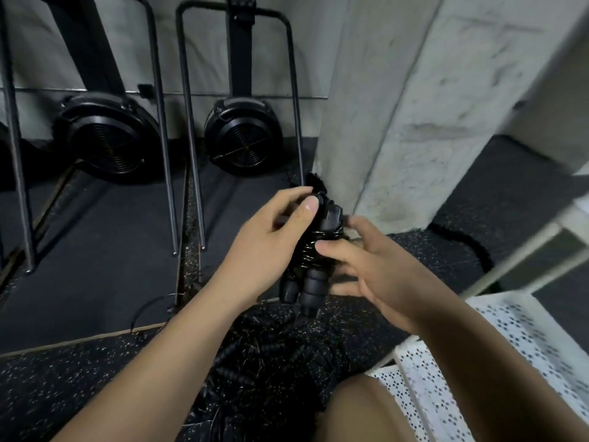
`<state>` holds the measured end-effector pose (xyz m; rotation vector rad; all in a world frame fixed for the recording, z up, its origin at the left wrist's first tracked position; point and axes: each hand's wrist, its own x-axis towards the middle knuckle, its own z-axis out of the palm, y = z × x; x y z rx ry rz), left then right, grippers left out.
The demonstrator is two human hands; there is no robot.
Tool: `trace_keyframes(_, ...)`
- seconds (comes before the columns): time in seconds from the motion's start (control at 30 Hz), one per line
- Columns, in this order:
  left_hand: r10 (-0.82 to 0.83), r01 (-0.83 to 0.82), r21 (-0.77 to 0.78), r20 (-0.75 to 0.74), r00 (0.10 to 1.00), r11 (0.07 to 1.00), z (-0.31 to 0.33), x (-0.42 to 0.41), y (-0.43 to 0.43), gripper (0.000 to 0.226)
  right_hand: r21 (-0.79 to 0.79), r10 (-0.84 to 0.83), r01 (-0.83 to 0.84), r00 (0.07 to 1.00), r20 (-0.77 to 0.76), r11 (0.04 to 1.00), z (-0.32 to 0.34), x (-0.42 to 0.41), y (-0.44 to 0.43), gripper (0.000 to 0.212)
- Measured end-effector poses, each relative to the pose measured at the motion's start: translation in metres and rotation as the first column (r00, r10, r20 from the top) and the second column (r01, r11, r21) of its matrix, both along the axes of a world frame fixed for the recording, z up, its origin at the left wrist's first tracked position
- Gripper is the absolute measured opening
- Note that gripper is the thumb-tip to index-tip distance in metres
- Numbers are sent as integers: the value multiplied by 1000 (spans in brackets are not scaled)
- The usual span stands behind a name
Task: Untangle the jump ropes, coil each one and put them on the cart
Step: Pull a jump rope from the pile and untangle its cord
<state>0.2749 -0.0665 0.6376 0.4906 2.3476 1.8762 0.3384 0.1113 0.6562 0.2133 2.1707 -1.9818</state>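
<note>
Gripping a coiled jump rope (310,263) in both hands, left hand (274,237) and right hand (376,269) curl fingers around it; more ropes (255,355) lie tangled on the floor.

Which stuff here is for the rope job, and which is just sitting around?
For the job: coiled rope, gripped by left hand and right hand; rope pile on the floor; cart.
Just sitting around: fan machines; pillar.
</note>
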Motion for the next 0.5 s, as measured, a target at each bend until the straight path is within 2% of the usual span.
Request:
trace_keyframes(0.13,-122,115,155,38,992,981,33,32,31,58,79,-62,70,993,-100,994,57,37,30,68)
trace_keyframes(0.2,-213,207,187,14,977,960,48,49,48,65,94,-86,96,990,-113,991,87,58,47,67)
trace_keyframes(0.33,-374,385,95,-116,920,918,81,79,77,91,201,-63,98,983,-173,975,132,100,80,43)
trace_keyframes(0.43,-474,488,29,-197,858,872,105,100,98,103,266,-160,220,960,-228,938,160,129,99,48)
trace_keyframes(0.5,-505,521,-7,-258,823,853,118,110,112,106,283,-200,257,956,-213,924,176,142,108,59)
